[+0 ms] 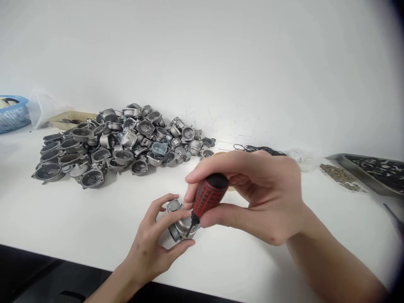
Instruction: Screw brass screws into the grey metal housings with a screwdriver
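Note:
A grey metal carburetor body (183, 225) stands on the white table, gripped between the fingers and thumb of my left hand (151, 240). My right hand (261, 189) is closed round the red and black handle of a screwdriver (208, 195). Its short shaft slants down to a small brass-coloured screw (184, 237) at the near edge of the carburetor body. The tip appears to touch the screw. Part of the casting is hidden behind my fingers and the screwdriver.
A large heap of similar carburetor bodies (126, 143) lies at the back left. Beyond it are a yellowish tray (63, 122) and a blue basket (14, 115). On the right are black rings (261, 149), a clear bag (303, 160), loose small screws (341, 176) and a metal tray (344, 162) of dark parts.

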{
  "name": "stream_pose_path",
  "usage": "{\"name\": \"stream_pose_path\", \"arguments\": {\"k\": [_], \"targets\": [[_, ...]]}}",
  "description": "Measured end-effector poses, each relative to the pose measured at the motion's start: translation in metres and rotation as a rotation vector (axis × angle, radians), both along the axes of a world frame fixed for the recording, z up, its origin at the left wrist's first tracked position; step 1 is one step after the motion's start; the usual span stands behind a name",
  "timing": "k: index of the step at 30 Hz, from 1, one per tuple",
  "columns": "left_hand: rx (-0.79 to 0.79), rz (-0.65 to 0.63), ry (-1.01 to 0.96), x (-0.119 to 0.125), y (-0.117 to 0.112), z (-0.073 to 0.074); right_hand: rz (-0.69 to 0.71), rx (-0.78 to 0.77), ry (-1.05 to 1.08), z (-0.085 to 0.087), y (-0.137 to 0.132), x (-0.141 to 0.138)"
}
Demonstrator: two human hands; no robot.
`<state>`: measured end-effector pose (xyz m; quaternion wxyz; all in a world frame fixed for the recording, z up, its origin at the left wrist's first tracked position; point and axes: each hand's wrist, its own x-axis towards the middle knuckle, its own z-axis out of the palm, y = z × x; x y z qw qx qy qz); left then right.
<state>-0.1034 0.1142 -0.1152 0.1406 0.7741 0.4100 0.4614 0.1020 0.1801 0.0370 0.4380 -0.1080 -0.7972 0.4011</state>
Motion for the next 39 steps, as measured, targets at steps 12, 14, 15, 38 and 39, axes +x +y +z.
{"name": "stream_pose_path", "arguments": {"k": [12,14,15,38,39], "targets": [[-0.088,-0.057,-0.024,-0.001,-0.001,-0.002,0.019,-0.031,0.019,0.0,0.004,-0.001],[-0.094,-0.067,-0.031,-0.001,-0.001,-0.002,0.019,-0.03,0.016,-0.001,0.005,-0.001],[-0.095,-0.071,-0.034,-0.002,-0.001,-0.002,0.022,-0.023,0.018,-0.002,0.006,-0.002],[-0.022,-0.027,0.037,0.004,0.002,0.003,0.028,0.256,-0.106,-0.004,0.0,-0.01],[-0.017,-0.028,0.042,0.004,0.002,0.003,0.047,0.254,-0.135,-0.002,0.0,-0.009]]}}
